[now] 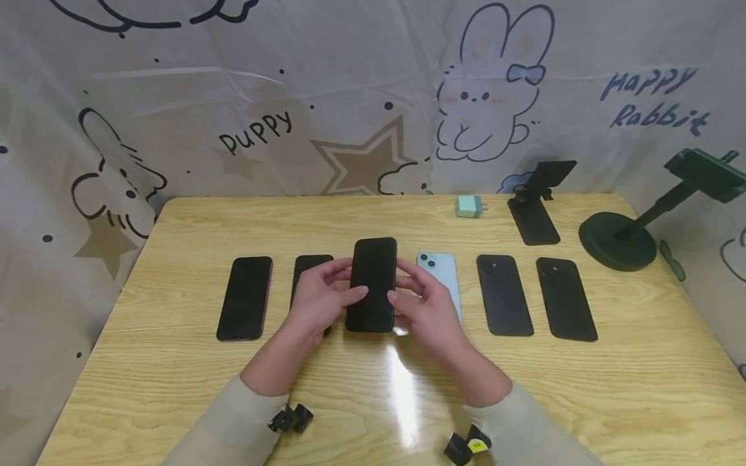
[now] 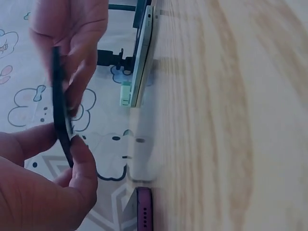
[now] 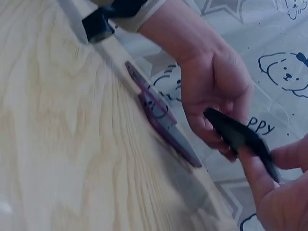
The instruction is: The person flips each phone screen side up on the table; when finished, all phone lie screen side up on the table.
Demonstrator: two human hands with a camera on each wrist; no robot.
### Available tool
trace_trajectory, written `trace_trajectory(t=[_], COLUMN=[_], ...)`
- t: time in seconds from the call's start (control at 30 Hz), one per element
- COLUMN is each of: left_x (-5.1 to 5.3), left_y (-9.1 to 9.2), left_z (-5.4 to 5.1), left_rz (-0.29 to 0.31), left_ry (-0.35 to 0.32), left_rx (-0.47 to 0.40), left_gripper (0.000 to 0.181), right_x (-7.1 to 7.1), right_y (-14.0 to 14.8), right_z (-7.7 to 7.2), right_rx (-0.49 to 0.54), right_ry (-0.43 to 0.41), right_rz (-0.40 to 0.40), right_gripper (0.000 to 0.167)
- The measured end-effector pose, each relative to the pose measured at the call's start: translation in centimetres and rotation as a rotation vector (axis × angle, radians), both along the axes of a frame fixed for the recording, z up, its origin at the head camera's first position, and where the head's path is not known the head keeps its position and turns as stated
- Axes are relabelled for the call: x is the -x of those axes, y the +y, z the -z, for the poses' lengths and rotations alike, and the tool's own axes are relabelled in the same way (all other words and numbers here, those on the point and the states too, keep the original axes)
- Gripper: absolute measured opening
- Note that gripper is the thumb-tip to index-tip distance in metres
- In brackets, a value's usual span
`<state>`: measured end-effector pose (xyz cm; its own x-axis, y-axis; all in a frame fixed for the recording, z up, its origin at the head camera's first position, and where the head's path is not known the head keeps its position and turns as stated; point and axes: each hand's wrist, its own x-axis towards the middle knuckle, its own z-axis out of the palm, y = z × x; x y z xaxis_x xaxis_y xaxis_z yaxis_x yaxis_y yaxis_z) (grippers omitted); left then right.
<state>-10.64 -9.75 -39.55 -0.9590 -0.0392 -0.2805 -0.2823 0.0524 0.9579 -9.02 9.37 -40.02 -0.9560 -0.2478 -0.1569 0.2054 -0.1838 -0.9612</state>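
Note:
A black phone (image 1: 373,285), dark face up, is held above the table between both hands. My left hand (image 1: 317,298) grips its left edge, thumb on the face and fingers behind; my right hand (image 1: 428,310) grips the right edge the same way. In the left wrist view the phone (image 2: 59,106) appears edge-on between the left hand (image 2: 48,187) and right hand (image 2: 72,38). The right wrist view shows the phone (image 3: 236,134) tilted, with the right hand (image 3: 284,192) and left hand (image 3: 214,96) on it. The fingers behind the phone are partly hidden.
Black phones lie at left (image 1: 245,298) and behind my left hand (image 1: 311,261). A light blue phone (image 1: 445,275) lies partly behind my right hand, with dark phones (image 1: 504,294) (image 1: 566,299) further right. Behind stand a green charger (image 1: 469,206), black stand (image 1: 534,221) and green stand (image 1: 618,241).

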Motion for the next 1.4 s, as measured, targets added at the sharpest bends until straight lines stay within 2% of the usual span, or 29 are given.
trace_trajectory(t=[0.1, 0.23, 0.47, 0.67, 0.9, 1.07, 1.23, 1.4], left_x=[-0.1, -0.1, -0.1, -0.2, -0.4, -0.6, -0.7, -0.8], left_y=[-0.1, -0.2, -0.1, 0.0, 0.1, 0.2, 0.2, 0.1], left_z=[0.1, 0.5, 1.1, 1.2, 1.2, 1.0, 0.9, 0.9], left_rz=[0.021, 0.049, 0.07, 0.077, 0.056, 0.046, 0.077, 0.097], left_ry=[-0.009, -0.003, -0.029, -0.052, -0.07, -0.074, -0.073, -0.077], left_rx=[0.002, 0.014, 0.061, 0.068, 0.068, 0.07, 0.037, -0.005], left_gripper=[0.056, 0.061, 0.063, 0.06, 0.056, 0.06, 0.06, 0.06], right_x=[0.5, 1.0, 1.6, 1.8, 1.9, 2.0, 2.0, 2.1], right_y=[0.4, 0.7, 0.7, 0.4, 0.6, 0.8, 1.0, 1.2], right_z=[0.3, 0.9, 1.2, 1.1, 1.0, 1.0, 1.2, 1.3], right_rx=[-0.116, -0.183, -0.187, -0.188, -0.257, -0.305, -0.337, -0.32], right_ry=[-0.018, -0.031, -0.051, -0.059, -0.039, -0.014, -0.001, -0.003], right_rz=[0.023, 0.005, -0.033, -0.028, -0.026, -0.059, -0.097, -0.104], right_gripper=[0.056, 0.057, 0.051, 0.05, 0.044, 0.047, 0.051, 0.053])
